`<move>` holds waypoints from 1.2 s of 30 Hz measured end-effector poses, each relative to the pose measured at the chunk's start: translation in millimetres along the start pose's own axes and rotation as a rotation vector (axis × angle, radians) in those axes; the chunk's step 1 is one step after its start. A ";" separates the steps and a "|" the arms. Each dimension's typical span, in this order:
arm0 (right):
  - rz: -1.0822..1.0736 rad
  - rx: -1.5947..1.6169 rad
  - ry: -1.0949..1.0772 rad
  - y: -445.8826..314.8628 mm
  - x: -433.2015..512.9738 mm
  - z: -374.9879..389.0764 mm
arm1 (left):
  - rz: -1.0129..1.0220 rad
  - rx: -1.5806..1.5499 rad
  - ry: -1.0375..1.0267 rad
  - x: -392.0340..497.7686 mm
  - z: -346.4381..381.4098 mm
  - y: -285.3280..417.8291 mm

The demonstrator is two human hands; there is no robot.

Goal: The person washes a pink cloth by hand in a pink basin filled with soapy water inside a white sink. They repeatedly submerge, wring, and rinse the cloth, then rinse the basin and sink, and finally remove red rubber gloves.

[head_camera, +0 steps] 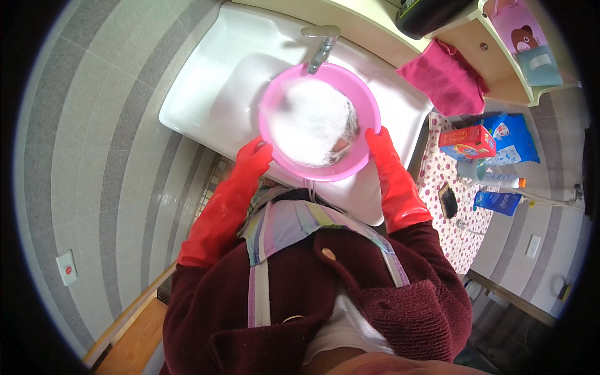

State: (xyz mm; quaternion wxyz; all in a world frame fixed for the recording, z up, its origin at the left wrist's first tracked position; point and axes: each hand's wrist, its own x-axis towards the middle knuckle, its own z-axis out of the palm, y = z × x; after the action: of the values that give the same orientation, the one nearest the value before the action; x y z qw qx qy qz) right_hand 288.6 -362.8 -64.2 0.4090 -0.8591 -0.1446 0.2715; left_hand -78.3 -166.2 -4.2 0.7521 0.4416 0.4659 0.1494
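A pink plastic basin (368,101) rests on the white sink (206,89), under the metal faucet (322,47). White suds (309,122) cover most of what it holds; something dark shows beneath them at the right side, too covered to name. My left hand (253,159), in a long red rubber glove, grips the basin's rim at its lower left. On the right side of the rim, my right hand (380,143) holds on in a matching glove. Both thumbs lie at the rim, and the fingers under it are partly hidden.
Right of the sink, a dotted cloth (461,248) bears a scrub brush (448,200), a red detergent box (468,140), a blue bag (520,136), a cup (471,169), a white bottle (501,180) and a blue tube (498,201). A pink towel (445,79) hangs from the shelf.
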 end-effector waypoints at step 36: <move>-0.259 -0.506 0.017 -300.7 -88.4 13.4 | -0.344 -0.144 -0.285 36.8 20.4 -60.2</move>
State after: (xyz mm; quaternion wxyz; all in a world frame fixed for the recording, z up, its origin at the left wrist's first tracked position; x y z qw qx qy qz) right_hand 201.1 -208.6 194.5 0.2141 -0.9105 -0.3128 0.1650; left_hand -53.3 -187.5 -69.9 0.8542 0.3175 0.4115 -0.0119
